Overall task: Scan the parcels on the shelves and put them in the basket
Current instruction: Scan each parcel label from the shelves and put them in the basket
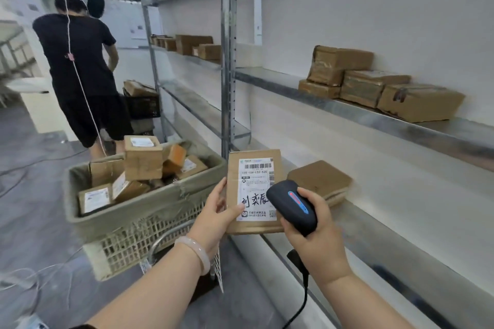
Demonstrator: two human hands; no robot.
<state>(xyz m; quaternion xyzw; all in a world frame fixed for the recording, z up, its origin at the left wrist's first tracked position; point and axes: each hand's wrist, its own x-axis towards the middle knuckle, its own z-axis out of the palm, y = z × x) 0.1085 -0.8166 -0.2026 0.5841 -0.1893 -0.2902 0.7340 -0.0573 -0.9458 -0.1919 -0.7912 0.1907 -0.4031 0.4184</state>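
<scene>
Head view: far left of your fingers, another person [80, 67] in black stood with their back to you. Nearer, just left of your left hand [213, 219], the lined basket [128, 212] held a heap of cardboard parcels [143, 157], several with white labels showing. Your left fingers [235, 209] grasped a brown parcel [255, 187] by its left edge, thumb on the label, holding it upright with the barcode facing you. A pale bangle [197, 254] sat on that wrist. Just right, your right hand [318, 243] was clenched round the black scanner [292, 205], whose head covered the parcel's lower right corner; whether they touched could not be told. Its cable [304, 296] hung below your wrist. Beyond your right fingers a flat parcel [320, 179] lay on the lower shelf [374, 232]. Up and right of them, brown boxes [374, 85] clustered on the higher shelf [267, 79].
</scene>
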